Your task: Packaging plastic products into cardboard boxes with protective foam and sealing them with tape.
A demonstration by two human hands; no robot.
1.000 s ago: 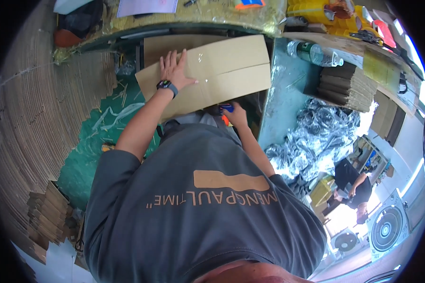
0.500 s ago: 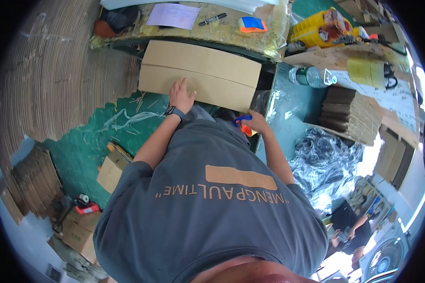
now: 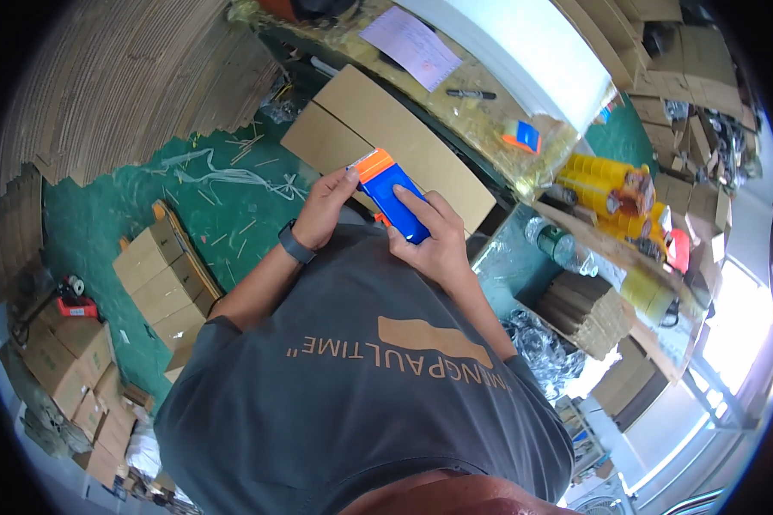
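In front of my body, my right hand (image 3: pixel 434 232) grips a blue and orange tape dispenser (image 3: pixel 397 204), with a finger laid along its blue side. The fingertips of my left hand (image 3: pixel 322 209) pinch the dispenser's orange end; whether a strip of tape is between them is too small to tell. Beneath and beyond the dispenser lies a closed brown carton (image 3: pixel 425 146), its two top flaps meeting along a middle seam. Part of the carton is hidden behind my hands and the dispenser.
A worktable (image 3: pixel 498 107) beyond the carton holds a paper sheet (image 3: pixel 410 47), a black marker (image 3: pixel 471 93) and another blue-orange dispenser (image 3: pixel 524 136). Flat cardboard stacks (image 3: pixel 137 86) rise at left. A plastic bottle (image 3: pixel 561 245) and yellow baskets (image 3: pixel 605 184) are at right.
My left hand has lifted off the carton and come to the dispenser's orange end. My right hand has raised the dispenser from beside the carton to above it. The view has turned.
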